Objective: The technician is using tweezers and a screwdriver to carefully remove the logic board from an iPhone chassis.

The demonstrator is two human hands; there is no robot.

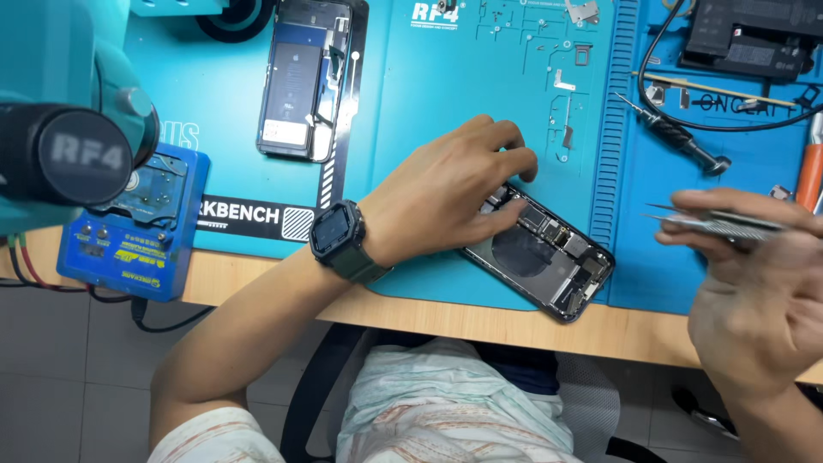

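Note:
An opened black phone [549, 257] lies tilted on the teal work mat [446, 111], its circuit parts and round coil showing. My left hand [450, 189], with a dark watch on the wrist, rests palm down on the phone's upper end, fingers pressing the frame. My right hand [754, 291] hovers to the right of the phone and pinches a pair of metal tweezers [716, 221], tips pointing left. Whether the tweezers carry a small part is too blurred to tell.
A second opened phone [300, 81] lies at the back of the mat. A blue tester box [137, 223] and a microscope eyepiece [73, 154] sit left. A screwdriver [677, 133], cables, a black part [746, 39] and small screws lie at the right back.

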